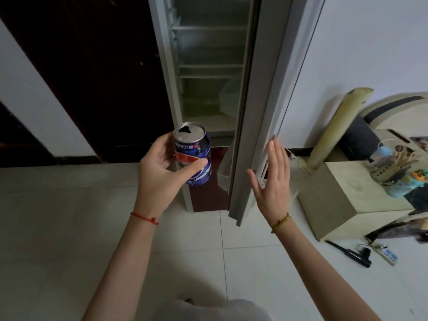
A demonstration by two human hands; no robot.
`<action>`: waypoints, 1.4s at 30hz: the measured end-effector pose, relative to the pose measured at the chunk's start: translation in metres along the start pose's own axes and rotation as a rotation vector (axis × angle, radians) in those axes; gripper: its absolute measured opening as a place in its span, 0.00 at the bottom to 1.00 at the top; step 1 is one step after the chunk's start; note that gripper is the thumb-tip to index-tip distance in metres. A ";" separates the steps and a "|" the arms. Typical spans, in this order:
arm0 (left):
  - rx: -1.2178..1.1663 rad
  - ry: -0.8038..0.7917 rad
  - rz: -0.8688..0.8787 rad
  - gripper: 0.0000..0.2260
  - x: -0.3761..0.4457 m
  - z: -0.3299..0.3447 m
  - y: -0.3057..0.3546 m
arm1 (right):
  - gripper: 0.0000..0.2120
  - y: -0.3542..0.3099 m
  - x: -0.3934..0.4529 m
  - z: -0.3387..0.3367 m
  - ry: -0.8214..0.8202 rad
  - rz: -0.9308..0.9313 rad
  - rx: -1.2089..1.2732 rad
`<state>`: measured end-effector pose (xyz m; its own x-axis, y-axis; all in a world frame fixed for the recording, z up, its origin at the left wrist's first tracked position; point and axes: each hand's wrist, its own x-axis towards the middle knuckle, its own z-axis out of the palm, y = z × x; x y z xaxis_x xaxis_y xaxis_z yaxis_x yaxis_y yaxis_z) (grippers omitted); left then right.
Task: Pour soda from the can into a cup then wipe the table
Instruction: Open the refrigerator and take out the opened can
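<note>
The can (193, 154) is left of the fridge door (257, 126), before the shelves (208, 66).

Refrigerator (208, 66): grey, door (257, 112) ajar, bare shelves visible inside. Dark wooden door (92, 77): left of it. Floor (69, 228): pale tiles. Low cream cabinet (342, 200): right, cluttered on top; rolled mat (335, 128) leaning against wall behind. Black tool (354, 254) and power strip (389, 254): on floor near the cabinet.

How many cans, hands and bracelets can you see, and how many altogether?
Cans: 1, the blue soda can, already opened, held in the left hand
Hands: 2, the left hand and the right hand, which is flat against the fridge door
Bracelets: 2, a red string and a gold-brown band
Total: 5
</note>
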<state>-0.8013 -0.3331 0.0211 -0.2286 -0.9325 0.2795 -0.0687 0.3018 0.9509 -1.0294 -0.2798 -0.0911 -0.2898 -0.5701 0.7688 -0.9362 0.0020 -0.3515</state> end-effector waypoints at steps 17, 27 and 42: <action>0.023 -0.008 -0.059 0.30 0.065 -0.115 -0.062 | 0.34 -0.098 0.072 0.138 -0.090 -0.029 -0.086; 0.014 0.084 -0.087 0.30 0.129 -0.126 -0.086 | 0.28 -0.098 0.129 0.207 -0.193 -0.060 0.016; 0.031 0.198 -0.081 0.30 0.241 -0.099 -0.111 | 0.27 -0.068 0.214 0.303 -0.333 -0.102 0.219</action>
<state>-0.7528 -0.6110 -0.0038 -0.0257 -0.9739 0.2256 -0.1100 0.2271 0.9677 -0.9678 -0.6506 -0.0645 -0.0840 -0.7930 0.6035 -0.8819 -0.2228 -0.4155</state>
